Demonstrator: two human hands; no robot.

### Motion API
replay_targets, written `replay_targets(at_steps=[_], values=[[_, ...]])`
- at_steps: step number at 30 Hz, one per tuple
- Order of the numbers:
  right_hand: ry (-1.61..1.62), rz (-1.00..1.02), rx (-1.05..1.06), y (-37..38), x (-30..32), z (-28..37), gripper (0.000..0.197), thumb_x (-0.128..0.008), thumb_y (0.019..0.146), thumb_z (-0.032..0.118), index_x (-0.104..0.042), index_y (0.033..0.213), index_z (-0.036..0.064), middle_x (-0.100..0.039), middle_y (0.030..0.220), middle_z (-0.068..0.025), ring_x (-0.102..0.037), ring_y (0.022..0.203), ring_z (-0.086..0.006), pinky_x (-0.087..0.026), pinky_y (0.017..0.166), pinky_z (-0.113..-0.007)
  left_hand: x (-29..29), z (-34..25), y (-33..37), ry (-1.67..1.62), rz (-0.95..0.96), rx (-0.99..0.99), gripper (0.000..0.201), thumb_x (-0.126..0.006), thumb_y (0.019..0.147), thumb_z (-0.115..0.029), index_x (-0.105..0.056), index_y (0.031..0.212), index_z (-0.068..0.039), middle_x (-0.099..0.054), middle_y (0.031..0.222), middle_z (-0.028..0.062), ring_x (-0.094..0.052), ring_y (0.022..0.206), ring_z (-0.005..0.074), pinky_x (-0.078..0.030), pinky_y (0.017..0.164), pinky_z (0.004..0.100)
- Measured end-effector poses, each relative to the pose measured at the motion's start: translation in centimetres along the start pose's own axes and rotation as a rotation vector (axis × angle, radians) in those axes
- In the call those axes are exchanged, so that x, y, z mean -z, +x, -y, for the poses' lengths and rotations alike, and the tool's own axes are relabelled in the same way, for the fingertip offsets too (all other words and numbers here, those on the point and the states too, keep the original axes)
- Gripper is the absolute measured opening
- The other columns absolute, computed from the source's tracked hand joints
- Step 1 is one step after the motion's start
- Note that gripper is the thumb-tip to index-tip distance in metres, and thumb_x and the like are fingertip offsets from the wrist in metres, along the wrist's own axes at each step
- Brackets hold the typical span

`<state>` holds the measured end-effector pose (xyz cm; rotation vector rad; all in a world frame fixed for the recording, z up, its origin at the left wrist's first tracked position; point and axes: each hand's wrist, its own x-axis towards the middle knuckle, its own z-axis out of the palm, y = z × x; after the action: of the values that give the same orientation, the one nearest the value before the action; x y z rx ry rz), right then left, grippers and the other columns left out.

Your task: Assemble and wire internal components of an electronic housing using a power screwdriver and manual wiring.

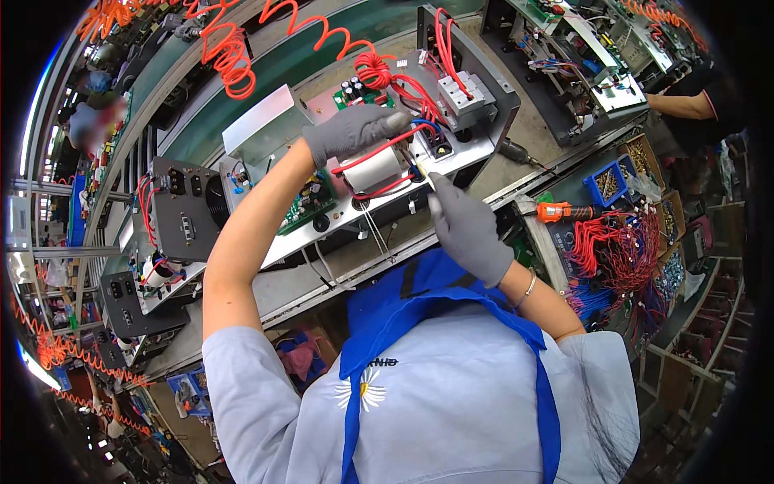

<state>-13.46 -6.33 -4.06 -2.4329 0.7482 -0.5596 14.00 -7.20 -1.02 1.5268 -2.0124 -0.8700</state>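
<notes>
At the middle of the frame, the left hand [355, 131], gloved in grey, lies over the upper red lead [372, 154] beside a white cylinder [375, 169] in an open chassis [504, 109]. Its fingers look bunched together; I cannot tell whether they pinch anything. To do this well, I would let that hand steady the lead near its end, clear of the cylinder, without tugging the joint. Just right of it, the right hand [472, 230], also gloved, has its fingertips narrowed near the end of the lower red lead [387, 190]. That side calls for small, straight movements, keeping the glove off neighbouring terminals.

As for what is hard to see, the left hand hides its own fingertips and part of the wiring behind it. The right fingertips blend into a small pale patch, so a part held there cannot be ruled out. Farther right, a co-worker's arm [684, 106] leaves its hand out of sight.
</notes>
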Motion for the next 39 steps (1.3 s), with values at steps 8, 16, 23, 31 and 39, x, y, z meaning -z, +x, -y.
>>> replay_targets(at_steps=[8,16,23,31,39], values=[[0.378,0.181,-0.003,1.4,4.2,2.1,0.041,-0.053,0.091,0.017,-0.049,0.130,0.0023,-0.063,0.094,-0.0197,-0.064,0.083,-0.0348,-0.052,0.073,-0.045,-0.6,-0.7,-0.4,-0.030,-0.028,0.109,0.066,-0.031,0.099,-0.060,-0.064,0.095,-0.002,-0.063,0.085,0.0149,-0.060,0.081,0.0276,-0.047,0.079,0.0374],[0.979,0.649,-0.148,4.5,8.5,2.2,0.041,-0.059,0.091,0.033,-0.059,0.116,0.0008,-0.060,0.100,-0.0051,-0.058,0.094,-0.0135,-0.046,0.086,-0.028,0.4,-1.9,-0.2,0.053,0.033,0.222,0.080,-0.027,0.091,-0.073,-0.062,0.107,-0.003,-0.065,0.099,0.0208,-0.061,0.096,0.0376,-0.045,0.088,0.0428],[0.980,0.682,-0.298,4.2,4.9,-1.3,0.049,-0.049,0.097,0.049,-0.066,0.110,0.0050,-0.063,0.096,-0.0015,-0.055,0.093,-0.0099,-0.044,0.083,-0.027,-0.8,-1.1,-0.6,0.085,-0.079,0.080,0.064,-0.031,0.098,-0.058,-0.061,0.097,-0.001,-0.062,0.090,0.0227,-0.059,0.086,0.0354,-0.046,0.083,0.0428],[0.893,0.753,-0.374,3.2,2.7,-2.5,0.054,-0.038,0.101,0.046,-0.066,0.111,0.0015,-0.063,0.103,-0.0056,-0.056,0.096,-0.0145,-0.045,0.086,-0.028,-0.6,-2.1,-1.6,0.063,-0.040,0.203,0.064,-0.033,0.097,-0.061,-0.063,0.110,-0.007,-0.063,0.100,0.0187,-0.061,0.096,0.0327,-0.046,0.087,0.0410],[1.190,0.519,-0.244,2.1,1.1,-4.3,0.070,-0.042,0.095,0.061,-0.060,0.113,-0.0047,-0.063,0.103,-0.0151,-0.060,0.099,-0.0271,-0.046,0.093,-0.041,-0.5,-1.7,1.0,0.054,0.002,0.092,0.063,-0.039,0.096,-0.058,-0.062,0.117,-0.003,-0.064,0.114,0.0187,-0.060,0.105,0.0345,-0.043,0.094,0.0428]])
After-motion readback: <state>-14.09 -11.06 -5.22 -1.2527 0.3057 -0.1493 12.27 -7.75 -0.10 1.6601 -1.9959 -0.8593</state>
